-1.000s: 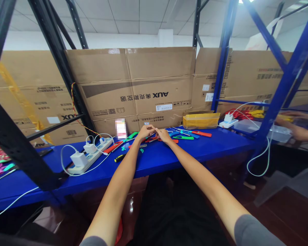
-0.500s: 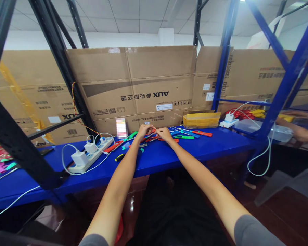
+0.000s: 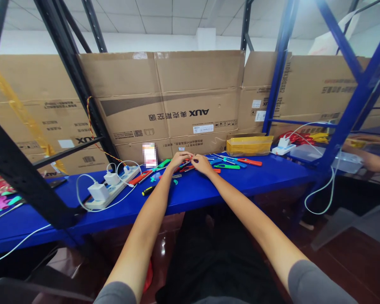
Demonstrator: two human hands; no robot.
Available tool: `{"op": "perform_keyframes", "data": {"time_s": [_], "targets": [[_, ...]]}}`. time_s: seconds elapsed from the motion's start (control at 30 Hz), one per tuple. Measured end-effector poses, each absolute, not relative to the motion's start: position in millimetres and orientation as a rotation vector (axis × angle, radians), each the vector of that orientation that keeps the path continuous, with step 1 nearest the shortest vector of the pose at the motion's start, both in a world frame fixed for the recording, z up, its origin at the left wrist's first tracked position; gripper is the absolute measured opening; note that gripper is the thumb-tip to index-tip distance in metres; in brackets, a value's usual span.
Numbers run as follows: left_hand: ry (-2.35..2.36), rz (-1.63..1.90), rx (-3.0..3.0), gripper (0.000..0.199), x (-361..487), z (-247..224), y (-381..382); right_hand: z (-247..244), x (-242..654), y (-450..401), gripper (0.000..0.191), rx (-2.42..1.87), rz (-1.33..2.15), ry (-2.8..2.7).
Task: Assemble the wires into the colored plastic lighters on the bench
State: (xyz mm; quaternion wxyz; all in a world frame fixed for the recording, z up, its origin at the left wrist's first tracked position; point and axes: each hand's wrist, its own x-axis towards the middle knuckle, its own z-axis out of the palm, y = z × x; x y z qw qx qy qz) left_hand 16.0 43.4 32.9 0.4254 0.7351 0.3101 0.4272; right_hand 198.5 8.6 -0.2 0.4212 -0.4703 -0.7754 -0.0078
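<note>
While a white power strip [image 3: 118,188] lies at left, left hand [image 3: 179,161] curled, red tools [image 3: 186,168] under the hands on the blue tabletop [image 3: 240,183], right hand [image 3: 202,164] curled just beside, each grip's opening and hold unclear, green tool [image 3: 228,166], yellow box [image 3: 249,146].

Beneath the fingers [image 3: 185,155], the blue table [image 3: 240,185] is showing smooth, glossy paint. To their right, an orange-red handle [image 3: 250,162] is looking like shiny plastic; to their left, a slim rod [image 3: 145,176] is looking like metal, and beyond it a white power strip [image 3: 115,192] is presenting smooth plastic. Behind them, creased cardboard [image 3: 177,84] is looking matt, while yellow wrapping [image 3: 249,146] to the right is glinting like glossy tape.
</note>
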Motion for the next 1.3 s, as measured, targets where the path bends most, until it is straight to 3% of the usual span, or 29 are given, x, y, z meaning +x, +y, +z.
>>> {"op": "perform_keyframes", "data": {"time_s": [0.33,1.3], "targets": [[0.726,0.982,1.803,0.043,17.0,22.2,51.1,-1.1,195.9,6.5,0.021,-1.294,-0.054,-1.994],[1.09,1.067,2.365,0.038,22.9,27.7,39.3,-12.7,200.1,15.8,0.024,-1.283,-0.036,-2.042]]}}
